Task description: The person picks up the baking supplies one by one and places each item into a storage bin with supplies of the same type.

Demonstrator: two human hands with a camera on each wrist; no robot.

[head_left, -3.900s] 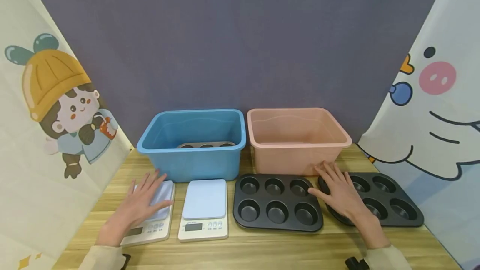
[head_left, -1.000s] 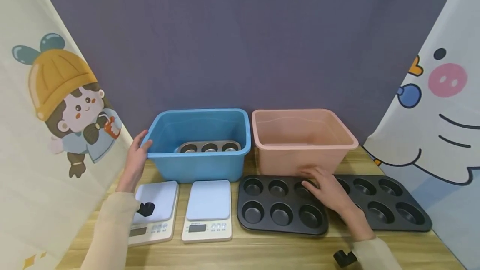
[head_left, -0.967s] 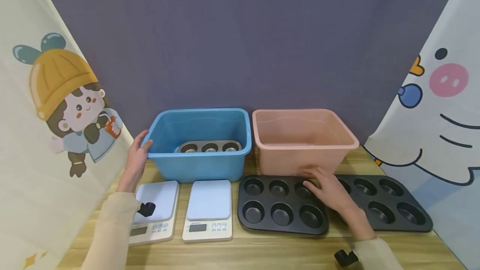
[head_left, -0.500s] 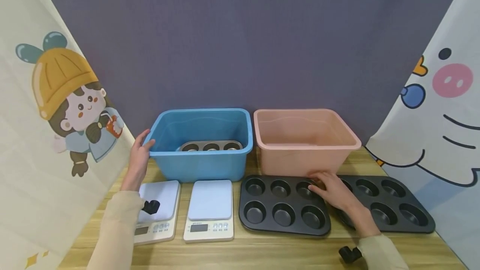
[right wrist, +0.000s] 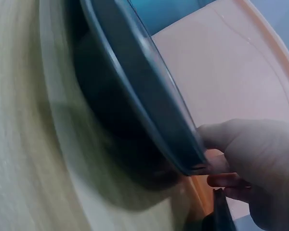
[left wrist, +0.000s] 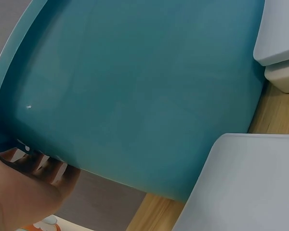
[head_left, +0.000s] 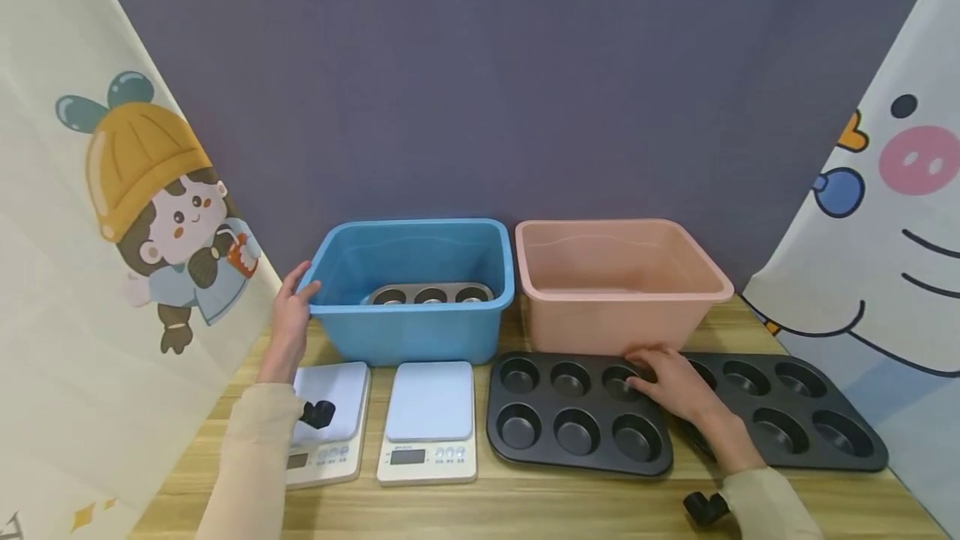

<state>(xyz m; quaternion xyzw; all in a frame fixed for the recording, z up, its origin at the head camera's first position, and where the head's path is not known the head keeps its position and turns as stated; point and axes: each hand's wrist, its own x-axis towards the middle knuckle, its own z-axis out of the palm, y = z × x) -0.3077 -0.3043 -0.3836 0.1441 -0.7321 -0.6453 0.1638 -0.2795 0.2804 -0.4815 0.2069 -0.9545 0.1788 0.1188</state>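
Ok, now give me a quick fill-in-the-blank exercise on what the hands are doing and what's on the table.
1. The left hand holds the bin that is coloured ____.
2. The right hand pinches a black muffin tray that has ____ cups.
3. On the table there are ____ kitchen scales.

Missing words: blue; six; two.
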